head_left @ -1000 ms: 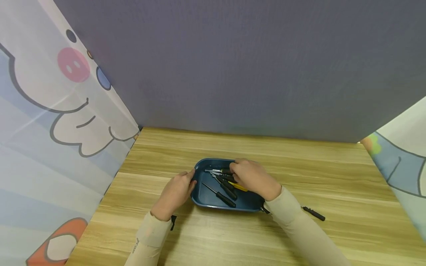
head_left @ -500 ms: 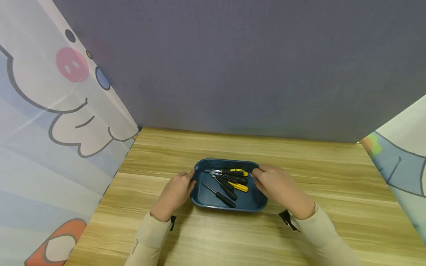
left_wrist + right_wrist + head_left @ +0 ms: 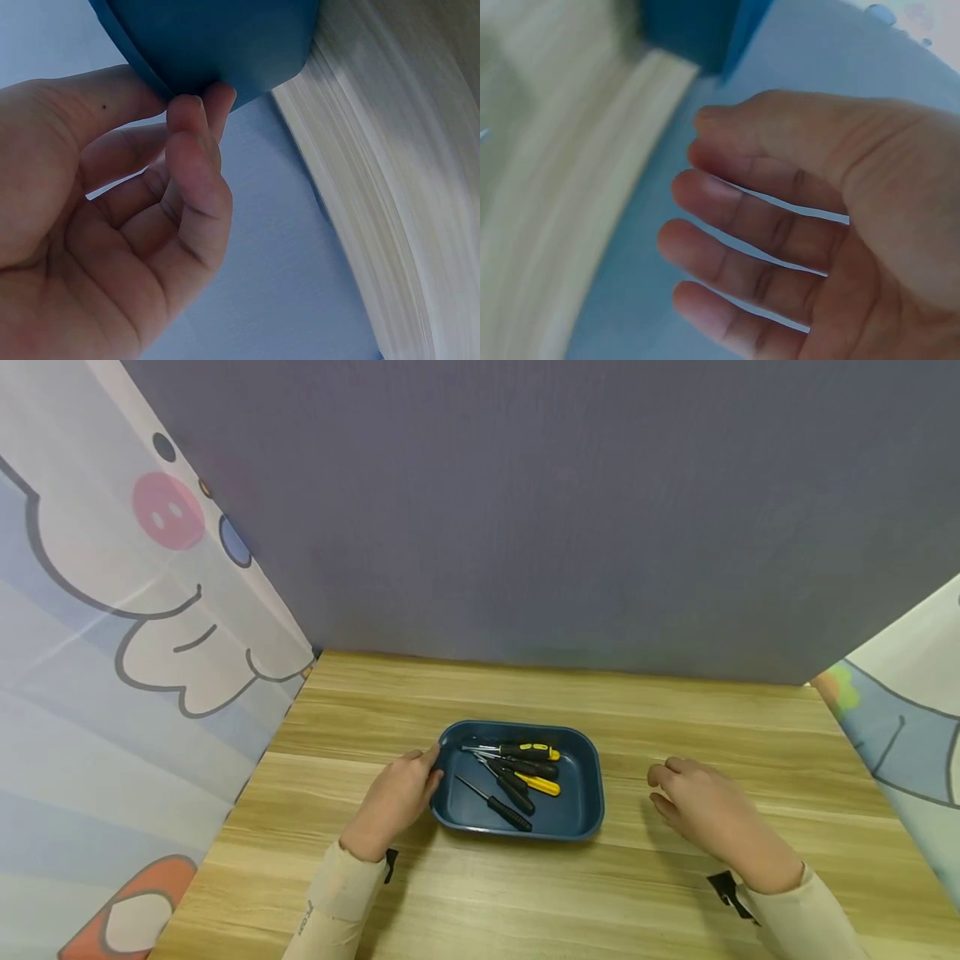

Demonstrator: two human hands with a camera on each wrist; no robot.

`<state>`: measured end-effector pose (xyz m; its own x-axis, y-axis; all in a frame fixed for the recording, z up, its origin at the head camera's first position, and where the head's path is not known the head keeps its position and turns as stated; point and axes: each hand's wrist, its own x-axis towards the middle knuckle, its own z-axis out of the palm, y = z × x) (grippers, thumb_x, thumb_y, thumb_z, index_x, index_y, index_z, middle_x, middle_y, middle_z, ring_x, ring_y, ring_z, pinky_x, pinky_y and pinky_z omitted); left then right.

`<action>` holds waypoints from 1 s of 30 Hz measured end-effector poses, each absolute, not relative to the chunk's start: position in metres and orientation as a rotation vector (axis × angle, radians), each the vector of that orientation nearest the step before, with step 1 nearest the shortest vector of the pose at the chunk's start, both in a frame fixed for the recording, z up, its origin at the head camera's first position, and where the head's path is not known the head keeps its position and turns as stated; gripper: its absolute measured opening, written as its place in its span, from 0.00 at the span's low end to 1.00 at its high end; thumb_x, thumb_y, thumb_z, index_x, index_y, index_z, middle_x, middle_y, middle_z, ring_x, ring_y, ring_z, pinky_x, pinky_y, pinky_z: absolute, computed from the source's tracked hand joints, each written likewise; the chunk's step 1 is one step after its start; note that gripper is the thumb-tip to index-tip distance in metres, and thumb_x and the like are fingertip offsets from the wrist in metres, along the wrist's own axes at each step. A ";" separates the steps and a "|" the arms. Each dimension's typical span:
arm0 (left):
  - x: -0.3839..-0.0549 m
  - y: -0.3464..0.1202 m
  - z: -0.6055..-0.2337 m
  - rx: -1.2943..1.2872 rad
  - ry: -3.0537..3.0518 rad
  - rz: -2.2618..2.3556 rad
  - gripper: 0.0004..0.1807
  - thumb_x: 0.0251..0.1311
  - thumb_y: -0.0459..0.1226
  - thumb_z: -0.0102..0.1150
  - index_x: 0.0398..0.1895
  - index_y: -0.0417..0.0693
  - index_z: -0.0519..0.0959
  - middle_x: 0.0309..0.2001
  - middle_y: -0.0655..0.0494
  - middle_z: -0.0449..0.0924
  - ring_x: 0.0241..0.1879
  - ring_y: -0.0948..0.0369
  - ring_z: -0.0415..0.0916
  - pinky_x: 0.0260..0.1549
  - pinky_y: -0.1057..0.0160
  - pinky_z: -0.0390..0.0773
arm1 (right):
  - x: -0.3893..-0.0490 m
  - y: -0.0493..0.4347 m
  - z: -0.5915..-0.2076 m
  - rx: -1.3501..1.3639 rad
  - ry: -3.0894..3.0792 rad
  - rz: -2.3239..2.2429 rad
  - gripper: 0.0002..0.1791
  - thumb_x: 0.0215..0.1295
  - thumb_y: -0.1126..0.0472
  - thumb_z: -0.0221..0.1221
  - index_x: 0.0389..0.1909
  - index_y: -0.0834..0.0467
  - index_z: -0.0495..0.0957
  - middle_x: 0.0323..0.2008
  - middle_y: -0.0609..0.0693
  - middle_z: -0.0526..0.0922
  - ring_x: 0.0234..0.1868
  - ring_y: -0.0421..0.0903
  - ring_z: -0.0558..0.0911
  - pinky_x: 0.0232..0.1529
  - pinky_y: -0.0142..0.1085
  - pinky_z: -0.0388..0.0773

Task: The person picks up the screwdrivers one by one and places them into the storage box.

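A blue tray (image 3: 572, 817) sits on the wooden table with several screwdrivers in it. One has a black-and-yellow handle (image 3: 528, 750), another a yellow handle (image 3: 542, 786), and a black-handled screwdriver (image 3: 508, 813) lies nearest the front. My left hand (image 3: 397, 795) pinches the tray's left end; the left wrist view shows thumb and fingertips at the tray wall (image 3: 217, 45). My right hand (image 3: 705, 814) is over the table to the right of the tray, away from it. Its fingers (image 3: 727, 202) are loosely bent and hold nothing. The loose screwdriver seen on the table earlier is hidden behind this hand.
The wooden table (image 3: 525, 893) meets a grey panel (image 3: 555, 527) along its back edge. Cartoon-print cloth (image 3: 165, 635) hangs at the left side, and more printed cloth (image 3: 911, 735) is at the right. A black strap piece (image 3: 724, 885) juts from the right wrist.
My right hand let go of the black-and-yellow screwdriver in the tray, then drew out to the right over the table. The left hand has stayed at the tray's left end.
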<state>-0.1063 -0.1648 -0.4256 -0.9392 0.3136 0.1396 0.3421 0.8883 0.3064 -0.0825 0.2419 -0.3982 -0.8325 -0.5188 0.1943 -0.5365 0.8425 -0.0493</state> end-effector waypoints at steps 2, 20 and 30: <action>-0.106 -0.165 -0.427 -0.514 -2.969 -0.504 0.23 0.66 0.33 0.65 0.61 0.30 0.77 0.40 0.40 0.83 0.30 0.54 0.81 0.26 0.60 0.80 | -0.078 0.254 -0.405 0.764 -2.925 0.151 0.13 0.51 0.65 0.76 0.36 0.57 0.83 0.30 0.46 0.78 0.24 0.40 0.74 0.21 0.33 0.72; -0.106 -0.165 -0.427 -0.528 -2.952 -0.485 0.23 0.66 0.34 0.65 0.61 0.30 0.77 0.38 0.43 0.83 0.26 0.59 0.78 0.24 0.63 0.78 | -0.057 0.304 -0.446 0.461 -3.348 0.355 0.09 0.60 0.61 0.70 0.33 0.51 0.78 0.28 0.42 0.74 0.25 0.39 0.67 0.22 0.33 0.66; -0.106 -0.165 -0.427 -0.531 -2.951 -0.495 0.23 0.66 0.33 0.65 0.60 0.30 0.77 0.39 0.42 0.83 0.28 0.57 0.80 0.25 0.62 0.79 | -0.057 0.303 -0.450 0.446 -3.315 0.364 0.11 0.59 0.64 0.69 0.30 0.50 0.75 0.26 0.41 0.72 0.23 0.40 0.66 0.21 0.32 0.64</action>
